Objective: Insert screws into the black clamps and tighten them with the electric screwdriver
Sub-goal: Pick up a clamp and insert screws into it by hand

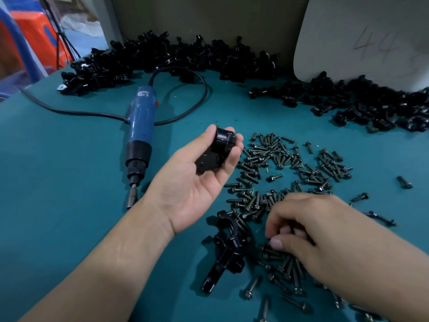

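Black clamp (214,151) in left hand (192,189)

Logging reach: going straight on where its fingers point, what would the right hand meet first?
Probably the small dark metal screws beneath the right hand; beyond, the loose black clamp.

A teal cloth-covered counter (58,173) fills the foreground under soft, even light. Behind it stands a drab olive-brown wall (209,17). A pale grey board (348,43) with "44" pencilled on it leans against the wall at the right. Past the counter's left edge sit an orange plastic object (30,38), a blue frame (22,56) and crumpled white sheeting (79,24).
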A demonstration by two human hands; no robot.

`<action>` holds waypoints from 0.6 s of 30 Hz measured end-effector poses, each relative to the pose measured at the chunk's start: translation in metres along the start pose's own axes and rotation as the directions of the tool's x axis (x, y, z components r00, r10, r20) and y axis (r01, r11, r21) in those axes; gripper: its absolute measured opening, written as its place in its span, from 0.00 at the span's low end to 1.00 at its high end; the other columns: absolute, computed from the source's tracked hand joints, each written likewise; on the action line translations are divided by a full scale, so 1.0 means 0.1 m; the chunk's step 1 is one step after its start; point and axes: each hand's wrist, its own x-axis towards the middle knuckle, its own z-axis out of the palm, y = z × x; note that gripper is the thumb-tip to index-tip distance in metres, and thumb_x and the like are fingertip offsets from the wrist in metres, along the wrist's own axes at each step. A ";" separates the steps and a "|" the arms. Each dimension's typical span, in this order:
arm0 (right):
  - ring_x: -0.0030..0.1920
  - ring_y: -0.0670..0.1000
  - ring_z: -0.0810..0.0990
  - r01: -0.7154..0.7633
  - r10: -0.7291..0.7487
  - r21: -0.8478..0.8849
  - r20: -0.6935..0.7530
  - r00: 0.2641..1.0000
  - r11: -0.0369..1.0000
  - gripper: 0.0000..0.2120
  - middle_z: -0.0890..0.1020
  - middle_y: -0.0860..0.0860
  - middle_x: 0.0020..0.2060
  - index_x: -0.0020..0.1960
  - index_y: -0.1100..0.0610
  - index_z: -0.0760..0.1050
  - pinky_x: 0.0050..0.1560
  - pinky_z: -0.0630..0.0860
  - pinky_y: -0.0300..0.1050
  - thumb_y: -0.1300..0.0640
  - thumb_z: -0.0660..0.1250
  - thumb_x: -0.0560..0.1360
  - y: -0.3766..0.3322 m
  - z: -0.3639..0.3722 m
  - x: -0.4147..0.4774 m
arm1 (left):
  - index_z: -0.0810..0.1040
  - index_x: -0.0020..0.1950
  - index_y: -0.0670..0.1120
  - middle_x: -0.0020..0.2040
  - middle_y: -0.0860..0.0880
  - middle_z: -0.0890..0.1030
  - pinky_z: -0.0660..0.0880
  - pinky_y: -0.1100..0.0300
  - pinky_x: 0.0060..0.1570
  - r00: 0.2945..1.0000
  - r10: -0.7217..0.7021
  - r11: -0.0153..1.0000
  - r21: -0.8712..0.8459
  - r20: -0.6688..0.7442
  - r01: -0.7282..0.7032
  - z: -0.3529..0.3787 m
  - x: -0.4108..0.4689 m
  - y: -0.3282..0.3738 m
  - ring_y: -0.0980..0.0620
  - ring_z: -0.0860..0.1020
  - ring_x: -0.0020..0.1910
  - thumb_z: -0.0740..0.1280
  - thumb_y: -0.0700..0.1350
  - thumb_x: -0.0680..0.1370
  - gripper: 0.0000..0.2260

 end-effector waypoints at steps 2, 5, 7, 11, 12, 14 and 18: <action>0.52 0.30 0.70 0.014 -0.014 0.012 -0.017 1.000 1.000 0.06 0.67 0.23 0.52 0.43 0.41 0.76 0.42 0.70 0.31 0.45 0.70 0.78 0.00 0.01 -0.01 | 0.77 0.68 0.32 0.54 0.38 0.85 0.83 0.61 0.48 1.000 -0.025 1.000 0.012 0.010 0.025 0.00 0.00 0.00 0.47 0.85 0.49 0.70 0.43 0.79 0.21; 0.53 0.29 0.70 0.039 -0.039 0.010 0.005 0.999 0.999 0.08 0.67 0.23 0.55 0.53 0.36 0.75 0.44 0.70 0.32 0.39 0.70 0.76 0.00 0.00 -0.03 | 0.77 0.68 0.32 0.53 0.39 0.85 0.83 0.62 0.47 0.999 -0.044 0.999 0.029 0.017 0.044 0.00 0.00 -0.01 0.47 0.85 0.49 0.71 0.44 0.77 0.22; 0.52 0.31 0.71 0.037 -0.037 0.007 0.031 0.999 0.999 0.11 0.67 0.25 0.55 0.55 0.32 0.73 0.49 0.71 0.34 0.37 0.69 0.75 -0.04 -0.02 -0.02 | 0.78 0.67 0.32 0.54 0.39 0.85 0.83 0.62 0.47 0.998 -0.062 0.997 0.045 0.029 0.061 -0.01 0.01 -0.01 0.47 0.85 0.50 0.71 0.44 0.77 0.22; 0.50 0.34 0.72 0.039 -0.039 0.012 0.019 0.999 0.999 0.04 0.68 0.27 0.55 0.51 0.36 0.74 0.50 0.74 0.37 0.42 0.69 0.78 -0.06 0.00 -0.02 | 0.79 0.65 0.32 0.56 0.39 0.84 0.83 0.61 0.49 0.992 -0.102 0.994 0.055 0.080 0.097 -0.04 0.01 -0.01 0.47 0.84 0.54 0.72 0.45 0.78 0.21; 0.51 0.34 0.71 0.045 -0.045 0.013 0.010 0.999 0.999 0.04 0.67 0.27 0.55 0.51 0.37 0.73 0.49 0.73 0.37 0.43 0.68 0.79 -0.05 0.01 -0.02 | 0.79 0.66 0.32 0.56 0.39 0.84 0.83 0.61 0.50 0.991 -0.103 0.993 0.061 0.091 0.097 -0.03 0.01 -0.02 0.47 0.84 0.54 0.71 0.45 0.78 0.22; 0.53 0.33 0.70 0.059 -0.058 0.049 -0.032 0.998 0.997 0.05 0.68 0.27 0.55 0.50 0.37 0.71 0.47 0.73 0.35 0.45 0.67 0.80 -0.05 0.01 -0.02 | 0.79 0.67 0.32 0.57 0.39 0.84 0.82 0.60 0.51 0.992 -0.088 0.993 0.086 0.090 0.080 -0.03 0.01 -0.03 0.47 0.84 0.53 0.70 0.45 0.78 0.22; 0.44 0.35 0.77 0.084 -0.034 0.244 -0.203 0.979 0.966 0.07 0.77 0.28 0.47 0.50 0.35 0.71 0.42 0.75 0.31 0.48 0.66 0.79 -0.05 0.01 0.00 | 0.79 0.65 0.32 0.57 0.40 0.84 0.82 0.60 0.52 0.992 -0.082 0.990 0.124 0.099 0.069 -0.04 0.02 -0.04 0.47 0.84 0.53 0.69 0.43 0.79 0.20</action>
